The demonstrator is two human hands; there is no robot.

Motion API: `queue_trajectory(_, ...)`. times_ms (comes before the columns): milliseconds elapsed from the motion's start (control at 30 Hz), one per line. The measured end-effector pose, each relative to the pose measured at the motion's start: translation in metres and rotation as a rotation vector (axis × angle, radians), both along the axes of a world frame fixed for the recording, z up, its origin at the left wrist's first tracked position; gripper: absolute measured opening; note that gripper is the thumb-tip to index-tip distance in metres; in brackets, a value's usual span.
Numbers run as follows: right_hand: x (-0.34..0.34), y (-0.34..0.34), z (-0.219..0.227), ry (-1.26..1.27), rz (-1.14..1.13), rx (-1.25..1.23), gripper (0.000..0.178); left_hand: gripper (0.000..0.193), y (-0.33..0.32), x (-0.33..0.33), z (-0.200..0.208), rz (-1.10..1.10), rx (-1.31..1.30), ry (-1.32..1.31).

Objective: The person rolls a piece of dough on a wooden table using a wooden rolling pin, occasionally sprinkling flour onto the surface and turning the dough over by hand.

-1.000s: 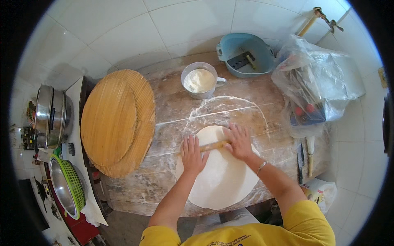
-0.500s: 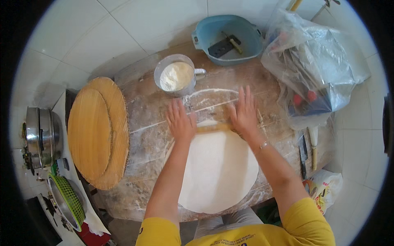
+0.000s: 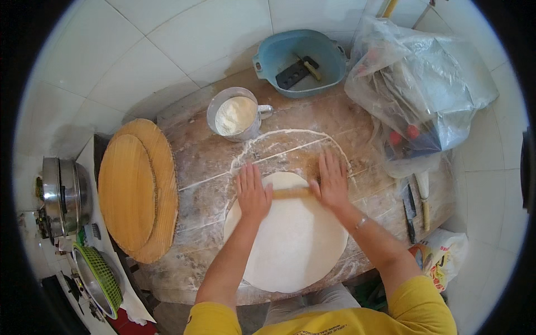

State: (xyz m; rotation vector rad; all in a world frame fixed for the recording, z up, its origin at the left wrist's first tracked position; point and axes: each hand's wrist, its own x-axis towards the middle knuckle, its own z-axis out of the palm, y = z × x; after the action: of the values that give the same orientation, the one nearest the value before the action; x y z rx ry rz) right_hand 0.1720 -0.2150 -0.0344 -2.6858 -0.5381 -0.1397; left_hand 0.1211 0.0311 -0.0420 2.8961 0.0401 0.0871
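Note:
A large round sheet of white dough (image 3: 290, 245) lies flat on the floured wooden board (image 3: 204, 206) before me. Across its far part rests a wooden rolling pin (image 3: 292, 193). My left hand (image 3: 254, 192) lies over the pin's left end, palm down, fingers stretched out. On the right end my right hand (image 3: 331, 180) rests the same way, fingers extended and pointing away from me. Both palms touch the pin without gripping it. Beyond the dough a curved line of flour marks the board.
A clear jug of flour (image 3: 237, 116) and a blue-grey basin (image 3: 307, 58) stand at the back. Round wooden boards (image 3: 125, 192) lean on the left. Right are a plastic-covered bundle (image 3: 419, 95), a knife (image 3: 410, 212) and a wooden-handled tool (image 3: 425, 209). Metal pots (image 3: 66, 195) sit far left.
Both hands and the rolling pin have come back toward me over the dough. More of the dough's far edge now shows beyond the pin. The whole view has shifted slightly.

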Motion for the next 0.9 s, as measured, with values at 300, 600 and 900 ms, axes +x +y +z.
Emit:
queue_trajectory(300, -0.061, -0.037, 0.009, 0.237, 0.154, -0.101, 0.086, 0.08, -0.023, -0.092, 0.004, 0.0, -0.058, 0.148)
queue_trajectory(600, 0.045, -0.01, 0.003, 0.091, -0.19, 0.001, 0.078, 0.073, -0.033, 0.049, 0.001, 0.02, -0.006, -0.096)
queue_trajectory(900, -0.151, -0.069, 0.033, 0.427, 0.178, -0.125, 0.085, 0.081, -0.039, -0.135, 0.012, -0.209, -0.116, 0.181)
